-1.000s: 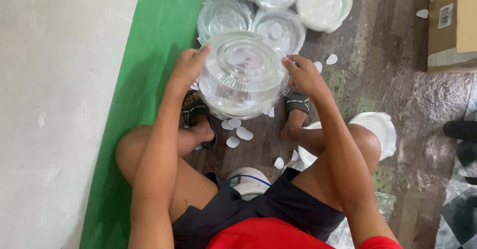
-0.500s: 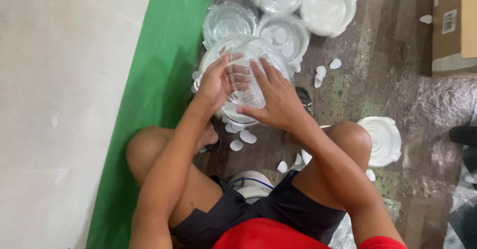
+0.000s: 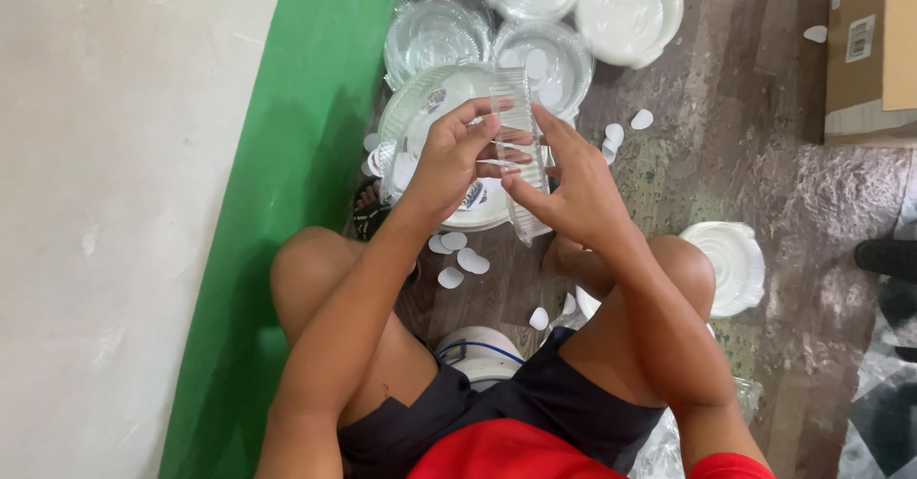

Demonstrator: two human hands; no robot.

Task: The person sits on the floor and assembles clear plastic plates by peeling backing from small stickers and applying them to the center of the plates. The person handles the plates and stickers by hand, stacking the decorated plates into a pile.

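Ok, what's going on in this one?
A person sits on the floor and holds a clear plastic lid on edge between the left hand and right hand. Below it lies a round white container. More clear lids and small white discs lie around.

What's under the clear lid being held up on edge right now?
Under the clear lid, gripped by the left hand and right hand, sits a white-based container on the floor. Both hands cover part of it, so its contents can't be seen.

Bright even daylight, soft shadows, sharp focus, mild glare
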